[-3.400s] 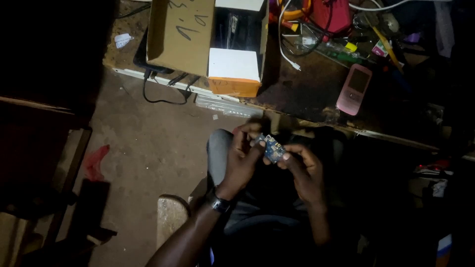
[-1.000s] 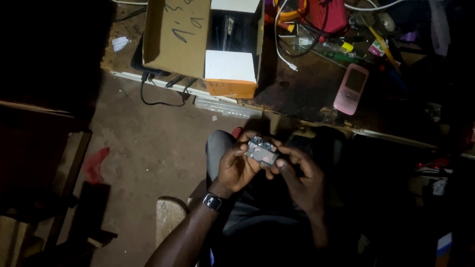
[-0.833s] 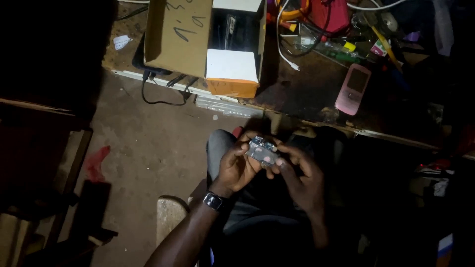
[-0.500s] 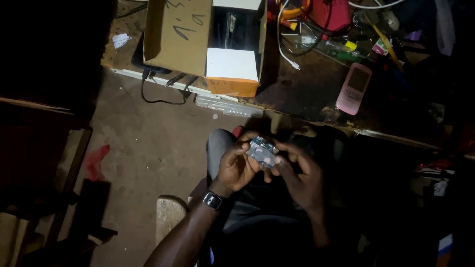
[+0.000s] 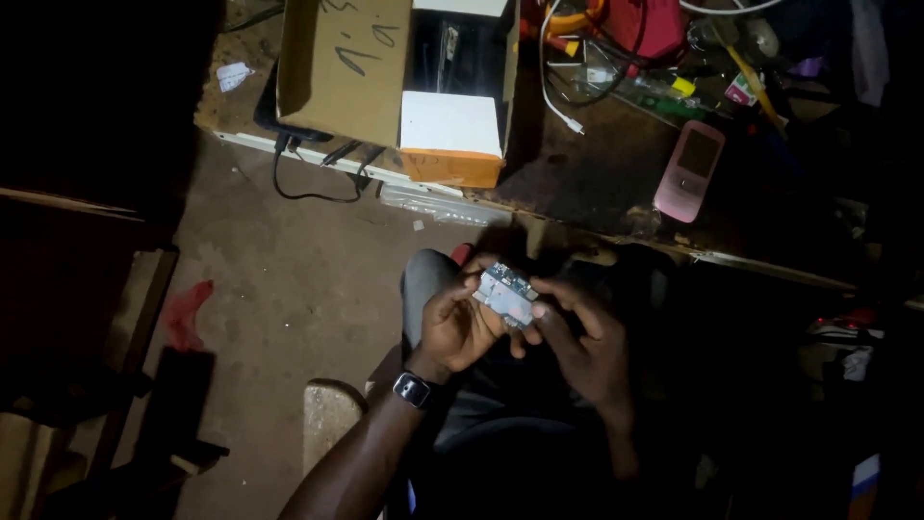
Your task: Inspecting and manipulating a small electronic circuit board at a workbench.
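On the floor at the far left lies one red scrap (image 5: 185,306). On the bench (image 5: 597,183) further up, a small white paper piece (image 5: 233,75) lies near the edge. Beside it stands one brown cardboard box (image 5: 342,67) with dark handwritten marks on its flap, and it touches an open box (image 5: 454,125) with a white flap and an orange front edge. One black cable (image 5: 308,183) hangs from the bench under them.

In the middle, the left hand (image 5: 460,323), with a watch (image 5: 414,389) on the wrist, is curled around one small circuit board (image 5: 506,293) and holds it from the left side. The board is above the person's lap, tilted. The right hand (image 5: 582,337) holds its right edge with bent fingers; both hands are closed on it.

To the right, one pink phone (image 5: 689,171) lies flat on the bench, near a tangle of wires (image 5: 577,58) and one red object (image 5: 643,24)
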